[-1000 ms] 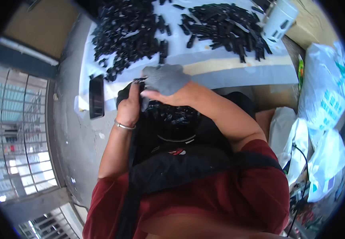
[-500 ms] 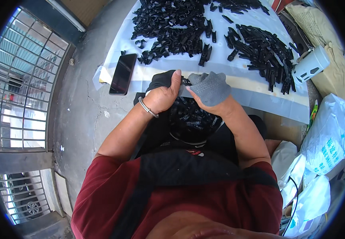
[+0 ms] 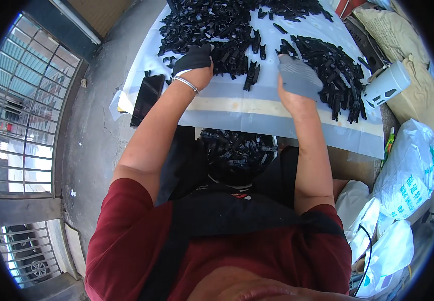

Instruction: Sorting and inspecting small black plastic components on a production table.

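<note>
Evidently the work is well under way but, to judge by how much lies loose, a good part of it is left. On the white-covered table (image 3: 227,89), a large heap of short, curved black pieces (image 3: 204,30) spreads from the far edge along the left side toward the middle. A second heap, of long, narrow black pieces (image 3: 330,67), lies nearer the right edge, and more black pieces sit by the far edge between the two. A small cluster of black pieces (image 3: 251,76) rests apart, on the near side of the left heap.

What looks like the done share is in the round container (image 3: 275,143) below the near edge, between the person's legs: many black pieces (image 3: 237,150) cover its inside, though its depth, and so its count, cannot be read.

Both hands are out over the supply, apart from each other. The left hand (image 3: 195,61), in a black glove, is at the near side of the curved pieces; its fingers are bent and mostly hidden, so whether they grip one cannot be told. The right hand (image 3: 300,78), in a grey glove, reaches the left end of the long pieces; its hold cannot be told either.
</note>
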Demonstrator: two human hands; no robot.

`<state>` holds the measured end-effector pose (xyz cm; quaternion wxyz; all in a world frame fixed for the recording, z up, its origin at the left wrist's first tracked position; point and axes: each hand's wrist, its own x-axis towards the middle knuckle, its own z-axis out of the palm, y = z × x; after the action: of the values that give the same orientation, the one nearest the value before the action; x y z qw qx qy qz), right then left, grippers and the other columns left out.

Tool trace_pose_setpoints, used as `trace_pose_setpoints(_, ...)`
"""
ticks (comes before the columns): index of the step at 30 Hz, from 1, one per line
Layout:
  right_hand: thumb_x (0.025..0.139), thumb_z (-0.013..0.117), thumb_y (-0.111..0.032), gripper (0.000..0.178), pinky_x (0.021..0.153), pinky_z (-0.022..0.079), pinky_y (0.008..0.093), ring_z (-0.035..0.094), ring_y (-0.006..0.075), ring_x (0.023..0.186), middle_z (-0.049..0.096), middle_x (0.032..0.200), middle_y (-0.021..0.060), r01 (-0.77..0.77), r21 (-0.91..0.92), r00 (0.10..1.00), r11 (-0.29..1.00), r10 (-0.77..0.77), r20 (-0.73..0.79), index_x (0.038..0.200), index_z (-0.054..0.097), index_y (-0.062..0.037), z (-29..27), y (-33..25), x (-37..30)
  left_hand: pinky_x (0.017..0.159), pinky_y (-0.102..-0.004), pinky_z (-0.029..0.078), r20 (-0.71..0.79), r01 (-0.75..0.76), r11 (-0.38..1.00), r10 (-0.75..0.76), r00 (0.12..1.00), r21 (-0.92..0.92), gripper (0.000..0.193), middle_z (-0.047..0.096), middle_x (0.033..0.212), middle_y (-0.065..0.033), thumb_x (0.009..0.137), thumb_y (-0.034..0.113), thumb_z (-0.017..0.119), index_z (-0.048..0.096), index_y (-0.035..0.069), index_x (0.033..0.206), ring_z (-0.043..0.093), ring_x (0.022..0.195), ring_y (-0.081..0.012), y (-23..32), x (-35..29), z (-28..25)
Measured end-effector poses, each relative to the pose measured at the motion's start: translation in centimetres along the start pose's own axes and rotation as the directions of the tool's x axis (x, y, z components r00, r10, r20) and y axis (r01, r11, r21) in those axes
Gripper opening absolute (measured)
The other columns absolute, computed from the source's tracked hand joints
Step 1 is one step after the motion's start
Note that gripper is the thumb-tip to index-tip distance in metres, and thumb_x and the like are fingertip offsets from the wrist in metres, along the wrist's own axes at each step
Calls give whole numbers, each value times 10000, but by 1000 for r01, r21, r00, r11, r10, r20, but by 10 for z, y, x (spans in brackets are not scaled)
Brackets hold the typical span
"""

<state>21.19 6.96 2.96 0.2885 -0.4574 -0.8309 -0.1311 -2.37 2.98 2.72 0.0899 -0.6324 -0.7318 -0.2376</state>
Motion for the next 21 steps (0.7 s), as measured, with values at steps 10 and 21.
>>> trace_pose_setpoints(10,805,521,-214,195,676,463,445,584,327,767,611,839,151,83,133,907,988,-131,400,867,613,-53,9,-33,2,734,-369,475,29,-225,974,224,974,32,213,607,928,-129,794,189,522,609,77,953,591,839,-292,-10,-34,23)
trace_pose_setpoints(21,836,502,-136,227,732,456,391,579,314,811,593,859,175,8,526,998,851,-40,50,1028,551,-24,16,-28,-19,699,-339,479,170,259,796,-198,965,-547,261,635,835,-129,820,209,534,593,54,1021,610,750,-246,7,-45,-19)
